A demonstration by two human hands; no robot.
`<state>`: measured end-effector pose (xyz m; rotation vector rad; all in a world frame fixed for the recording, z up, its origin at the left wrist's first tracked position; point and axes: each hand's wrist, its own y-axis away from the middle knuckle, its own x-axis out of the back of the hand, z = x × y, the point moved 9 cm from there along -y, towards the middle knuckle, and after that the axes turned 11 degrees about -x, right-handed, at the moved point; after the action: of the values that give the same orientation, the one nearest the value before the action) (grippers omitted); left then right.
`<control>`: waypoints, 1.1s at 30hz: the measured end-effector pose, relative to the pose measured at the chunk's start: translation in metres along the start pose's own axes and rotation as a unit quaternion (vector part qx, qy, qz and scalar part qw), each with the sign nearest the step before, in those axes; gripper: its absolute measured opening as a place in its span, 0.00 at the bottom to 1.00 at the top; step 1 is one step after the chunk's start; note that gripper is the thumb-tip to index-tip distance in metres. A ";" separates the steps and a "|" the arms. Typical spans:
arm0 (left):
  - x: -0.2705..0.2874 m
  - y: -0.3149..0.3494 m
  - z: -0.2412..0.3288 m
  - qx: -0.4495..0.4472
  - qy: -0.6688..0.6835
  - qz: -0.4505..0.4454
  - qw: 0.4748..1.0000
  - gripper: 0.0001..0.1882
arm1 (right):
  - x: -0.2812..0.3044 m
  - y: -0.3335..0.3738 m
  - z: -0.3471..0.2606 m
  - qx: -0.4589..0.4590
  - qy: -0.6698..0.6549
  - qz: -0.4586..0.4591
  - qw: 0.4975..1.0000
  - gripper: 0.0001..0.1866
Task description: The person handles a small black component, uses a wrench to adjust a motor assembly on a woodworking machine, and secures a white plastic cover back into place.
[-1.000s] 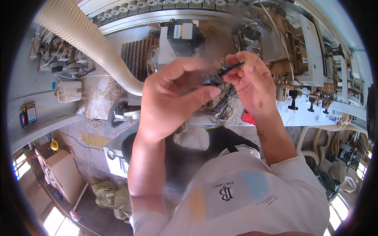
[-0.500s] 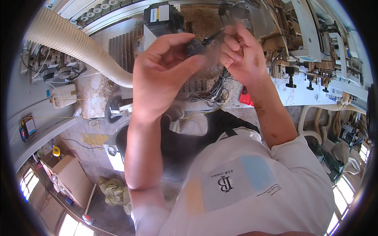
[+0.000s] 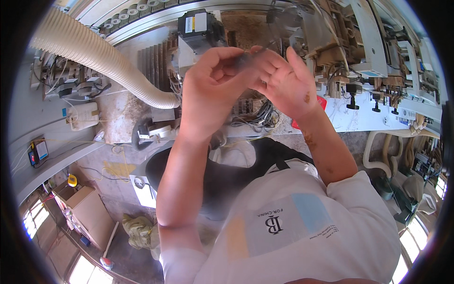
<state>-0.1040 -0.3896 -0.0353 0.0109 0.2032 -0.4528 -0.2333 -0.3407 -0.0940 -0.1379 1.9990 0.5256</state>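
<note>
My left hand (image 3: pixel 210 92) is closed, thumb and fingers pinching a small black object (image 3: pixel 243 61) above the machine bed. Motion blur and my fingers hide its kind; a thin dark strand runs up from it. My right hand (image 3: pixel 289 87) is right beside it, its fingers curled in toward the black object and the thumb standing up. Whatever those fingers grip is blurred. Just beyond my left hand is a black motor (image 3: pixel 196 26) with pale labels.
A ribbed cream hose (image 3: pixel 109 66) slopes down from the upper left. A tangle of dark cables (image 3: pixel 260 119) lies on the bed below my hands, with a red item (image 3: pixel 322 102) near my right wrist. Machine parts with black knobs (image 3: pixel 353 94) stand at right.
My hands have come closer together, the right one moving in toward the left and slightly lower. Its thumb now stands apart from the fingers. The view has shifted slightly.
</note>
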 end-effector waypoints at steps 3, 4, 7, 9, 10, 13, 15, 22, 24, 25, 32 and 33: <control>-0.008 -0.001 -0.001 0.007 0.020 -0.017 1.000 0.19 | -0.005 0.004 0.002 0.028 0.073 -0.004 0.997 0.26; -0.011 -0.002 -0.001 0.011 0.027 -0.026 0.999 0.19 | -0.006 0.006 0.000 0.050 0.101 -0.013 0.994 0.25; -0.017 -0.002 -0.003 -0.002 0.034 -0.038 0.999 0.19 | 0.000 0.010 -0.004 0.085 0.153 -0.023 0.984 0.21; -0.022 0.001 0.000 0.016 0.041 -0.058 0.997 0.20 | 0.003 0.012 -0.007 0.095 0.166 -0.017 0.981 0.19; -0.024 0.002 0.002 0.023 0.058 -0.062 0.996 0.21 | 0.001 0.015 -0.008 0.098 0.168 -0.011 0.981 0.17; -0.028 0.005 0.003 0.046 0.096 -0.074 0.992 0.22 | -0.005 0.024 -0.012 0.082 0.195 0.017 0.977 0.16; -0.028 0.005 0.002 0.061 0.103 -0.077 0.990 0.23 | 0.000 0.025 -0.010 0.078 0.205 0.016 0.975 0.18; -0.013 0.009 -0.020 0.101 0.037 -0.095 0.990 0.25 | 0.019 0.015 0.005 0.049 0.167 -0.008 0.985 0.25; -0.011 0.008 -0.027 0.106 0.030 -0.096 0.989 0.25 | 0.021 0.011 0.009 0.053 0.162 -0.016 0.985 0.25; -0.010 0.008 -0.030 0.116 0.022 -0.097 0.988 0.25 | 0.023 0.008 0.012 0.058 0.162 -0.026 0.985 0.24; -0.002 0.017 -0.050 0.208 0.006 -0.056 0.977 0.22 | 0.050 -0.003 0.021 0.076 0.171 -0.040 0.981 0.17; 0.000 0.019 -0.053 0.221 0.005 -0.053 0.974 0.22 | 0.051 -0.005 0.023 0.070 0.144 -0.045 0.986 0.15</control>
<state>-0.1062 -0.3694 -0.0878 0.4401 0.1106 -0.5977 -0.2370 -0.3290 -0.1492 -0.2275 2.2911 0.3194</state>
